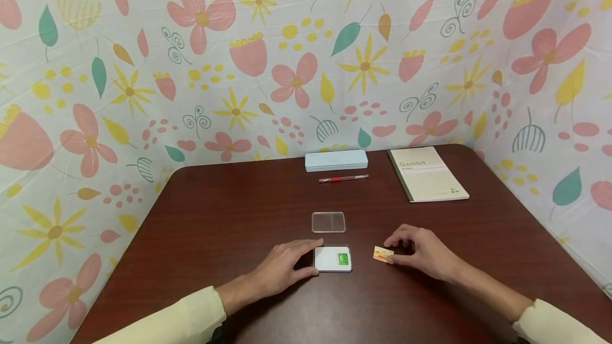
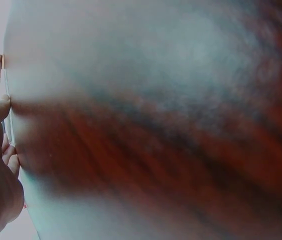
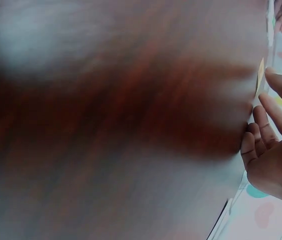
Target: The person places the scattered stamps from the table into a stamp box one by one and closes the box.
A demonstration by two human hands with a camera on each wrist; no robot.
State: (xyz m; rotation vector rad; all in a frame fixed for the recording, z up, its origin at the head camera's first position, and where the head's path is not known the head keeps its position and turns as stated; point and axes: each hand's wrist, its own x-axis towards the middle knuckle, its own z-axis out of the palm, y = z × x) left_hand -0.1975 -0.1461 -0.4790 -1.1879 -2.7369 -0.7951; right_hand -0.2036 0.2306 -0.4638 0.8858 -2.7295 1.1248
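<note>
A shallow clear plastic case (image 1: 333,271) lies on the table, holding a white insert (image 1: 326,259) with a small green stamp-like picture (image 1: 342,258) at its right side. My left hand (image 1: 284,265) grips the left end of this case, thumb at the near corner and fingers at the far one. To the right, my right hand (image 1: 427,252) pinches a small orange and yellow stamp-like card (image 1: 382,254) by its right edge, between thumb and forefinger. That card (image 3: 260,76) shows nearly edge-on in the right wrist view. Beyond the case lies a clear rectangular lid (image 1: 328,222).
Toward the back of the dark wooden table (image 1: 229,200) sit a light blue box (image 1: 336,160) and a red pen (image 1: 343,179). A notebook (image 1: 428,174) lies at the back right. Flower-patterned cloth (image 1: 296,57) rises behind the table and along its sides.
</note>
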